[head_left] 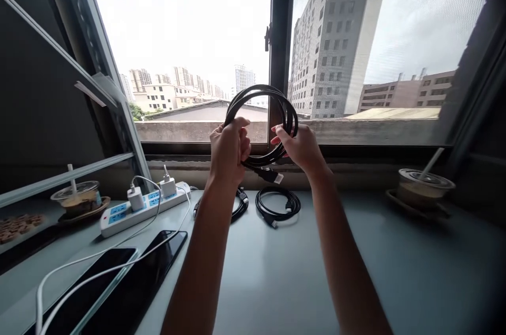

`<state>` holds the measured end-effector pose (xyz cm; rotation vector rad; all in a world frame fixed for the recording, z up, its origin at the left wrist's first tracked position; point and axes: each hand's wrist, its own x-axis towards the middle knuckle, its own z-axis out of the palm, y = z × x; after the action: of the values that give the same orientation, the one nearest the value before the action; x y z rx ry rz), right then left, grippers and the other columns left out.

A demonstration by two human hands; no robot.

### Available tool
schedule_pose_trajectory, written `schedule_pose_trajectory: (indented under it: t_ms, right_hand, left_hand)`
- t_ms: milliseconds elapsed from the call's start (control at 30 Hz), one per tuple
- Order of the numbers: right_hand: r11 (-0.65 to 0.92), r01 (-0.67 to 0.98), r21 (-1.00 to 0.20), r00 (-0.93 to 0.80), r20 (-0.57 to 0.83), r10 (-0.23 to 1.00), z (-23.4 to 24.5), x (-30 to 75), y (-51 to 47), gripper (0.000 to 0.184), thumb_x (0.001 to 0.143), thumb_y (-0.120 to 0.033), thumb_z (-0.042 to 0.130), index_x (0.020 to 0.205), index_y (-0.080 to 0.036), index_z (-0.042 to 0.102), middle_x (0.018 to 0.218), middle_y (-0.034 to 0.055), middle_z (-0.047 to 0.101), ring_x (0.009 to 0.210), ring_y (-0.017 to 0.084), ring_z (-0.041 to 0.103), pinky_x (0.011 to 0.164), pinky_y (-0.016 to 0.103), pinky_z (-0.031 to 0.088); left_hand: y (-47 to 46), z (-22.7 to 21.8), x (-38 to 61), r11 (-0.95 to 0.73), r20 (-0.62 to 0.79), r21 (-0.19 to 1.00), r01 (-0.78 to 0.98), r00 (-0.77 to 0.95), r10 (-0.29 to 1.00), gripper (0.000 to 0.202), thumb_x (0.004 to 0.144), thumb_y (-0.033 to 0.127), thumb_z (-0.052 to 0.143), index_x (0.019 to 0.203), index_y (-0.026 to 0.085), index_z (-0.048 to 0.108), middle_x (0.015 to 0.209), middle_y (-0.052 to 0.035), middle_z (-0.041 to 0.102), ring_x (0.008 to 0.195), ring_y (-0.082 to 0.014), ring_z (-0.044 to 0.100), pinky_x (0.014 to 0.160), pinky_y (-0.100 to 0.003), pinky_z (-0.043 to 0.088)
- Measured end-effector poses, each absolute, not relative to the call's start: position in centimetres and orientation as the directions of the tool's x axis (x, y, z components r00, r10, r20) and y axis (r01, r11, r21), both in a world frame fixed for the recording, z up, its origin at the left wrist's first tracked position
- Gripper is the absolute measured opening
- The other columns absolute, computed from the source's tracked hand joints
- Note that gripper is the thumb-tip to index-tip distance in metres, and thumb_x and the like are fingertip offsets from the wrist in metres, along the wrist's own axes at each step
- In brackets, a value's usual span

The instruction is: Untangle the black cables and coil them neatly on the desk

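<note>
A black cable (264, 89), wound into several loops, is held up in front of the window. My left hand (230, 145) is closed around the coil's left side, its thumb on top. On the right side, my right hand (298, 144) grips the loops between thumb and fingers. One cable connector (272, 174) with a light-coloured end hangs below the coil. Two more coiled black cables lie on the table: one coil (278, 203) sits between my forearms, and the other coil (240, 207) is partly hidden behind my left forearm.
A white power strip (146, 208) with two chargers stands at left. Its white cords run across two dark phone-like devices (134, 282). Lidded cups with straws stand at left (77, 198) and right (425, 187). A metal shelf frame (114, 61) rises at left beside the window.
</note>
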<state>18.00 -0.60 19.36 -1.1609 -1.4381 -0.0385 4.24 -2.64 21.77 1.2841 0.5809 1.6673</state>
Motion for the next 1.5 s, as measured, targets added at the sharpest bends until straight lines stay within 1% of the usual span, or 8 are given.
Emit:
schedule_pose_trajectory:
  t_ms: [267, 567, 767, 933, 1000, 1167, 1300, 1500]
  right_hand:
    - [0.493, 0.644, -0.585, 0.292, 0.784, 0.548, 20.7, 18.9, -3.3, 0.014, 0.080, -0.028, 0.059, 0.076, -0.017, 0.067, 0.057, 0.0047, 0.063, 0.051, 0.017, 0.060, 0.056, 0.031, 0.050]
    - [0.604, 0.604, -0.520, 0.276, 0.847, 0.453, 21.4, 17.9, -5.2, 0.043, 0.090, -0.050, 0.036, 0.106, -0.020, 0.061, 0.065, 0.0037, 0.059, 0.055, 0.013, 0.059, 0.048, 0.024, 0.044]
    - [0.634, 0.489, -0.599, 0.226, 0.789, 0.572, 21.5, 18.4, -5.5, 0.039, 0.087, -0.051, 0.043, 0.095, -0.020, 0.066, 0.048, -0.0012, 0.049, 0.048, 0.012, 0.054, 0.048, 0.025, 0.048]
    - [0.616, 0.409, -0.673, -0.050, 0.657, 0.752, 20.7, 20.2, -5.0, 0.034, 0.082, -0.047, 0.054, 0.075, -0.017, 0.068, 0.050, 0.0005, 0.055, 0.054, 0.014, 0.059, 0.058, 0.028, 0.052]
    - [0.612, 0.443, -0.655, -0.137, 0.625, 0.768, 20.4, 20.9, -4.7, 0.032, 0.080, -0.045, 0.057, 0.089, -0.015, 0.067, 0.056, 0.0010, 0.061, 0.061, 0.015, 0.062, 0.062, 0.027, 0.051]
    - [0.650, 0.397, -0.648, -0.051, 0.691, 0.721, 20.7, 21.2, -4.7, 0.066, 0.073, -0.042, 0.066, 0.131, -0.022, 0.042, 0.080, 0.0007, 0.066, 0.059, 0.013, 0.062, 0.056, 0.024, 0.050]
    - [0.686, 0.430, -0.586, 0.007, 0.763, 0.647, 20.9, 20.8, -4.7, 0.049, 0.073, -0.040, 0.065, 0.120, -0.027, 0.056, 0.102, 0.0016, 0.064, 0.043, 0.005, 0.052, 0.045, 0.022, 0.046]
    - [0.709, 0.434, -0.556, 0.063, 0.804, 0.592, 20.6, 20.7, -4.1, 0.039, 0.077, -0.044, 0.059, 0.110, -0.023, 0.065, 0.080, 0.0012, 0.066, 0.037, 0.004, 0.046, 0.035, 0.019, 0.036]
  left_hand:
    - [-3.5, 21.8, 5.4, -0.465, 0.495, 0.826, -0.319, 0.015, 0.869, 0.041, 0.076, 0.023, 0.051, 0.049, 0.020, 0.022, 0.032, 0.0105, 0.016, 0.027, -0.0018, 0.016, 0.030, -0.018, 0.016]
    - [-2.6, 21.3, 5.7, -0.406, 0.482, 0.769, -0.495, 0.030, 0.876, 0.042, 0.077, 0.014, 0.046, 0.045, 0.019, 0.019, 0.031, 0.0092, 0.018, 0.027, -0.0020, 0.014, 0.030, -0.019, 0.013]
    - [-2.4, 21.1, 5.4, -0.468, 0.517, 0.797, -0.383, 0.030, 0.856, 0.041, 0.076, 0.020, 0.047, 0.045, 0.019, 0.020, 0.031, 0.0095, 0.018, 0.027, -0.0024, 0.016, 0.031, -0.019, 0.020]
    - [-2.1, 21.1, 4.3, -0.511, 0.532, 0.838, -0.191, 0.084, 0.842, 0.041, 0.073, 0.021, 0.052, 0.040, 0.020, 0.026, 0.030, 0.0086, 0.023, 0.027, -0.0028, 0.021, 0.033, -0.019, 0.025]
    - [-2.1, 21.2, 4.0, -0.511, 0.525, 0.847, -0.148, 0.084, 0.847, 0.041, 0.071, 0.020, 0.053, 0.040, 0.020, 0.027, 0.031, 0.0085, 0.024, 0.028, -0.0028, 0.020, 0.032, -0.020, 0.022]
    - [-1.9, 21.0, 4.0, -0.594, 0.594, 0.804, -0.005, 0.000, 0.804, 0.034, 0.070, 0.021, 0.057, 0.045, 0.019, 0.034, 0.035, 0.0084, 0.028, 0.031, -0.0026, 0.021, 0.032, -0.020, 0.016]
    - [-1.2, 20.5, 4.5, -0.525, 0.526, 0.851, -0.026, 0.054, 0.849, 0.036, 0.072, 0.024, 0.056, 0.046, 0.020, 0.032, 0.035, 0.0088, 0.026, 0.031, -0.0027, 0.021, 0.031, -0.020, 0.017]
    - [-2.1, 21.0, 4.6, -0.451, 0.448, 0.892, -0.031, 0.194, 0.873, 0.036, 0.075, 0.026, 0.056, 0.047, 0.020, 0.034, 0.035, 0.0081, 0.029, 0.028, -0.0028, 0.022, 0.028, -0.019, 0.019]
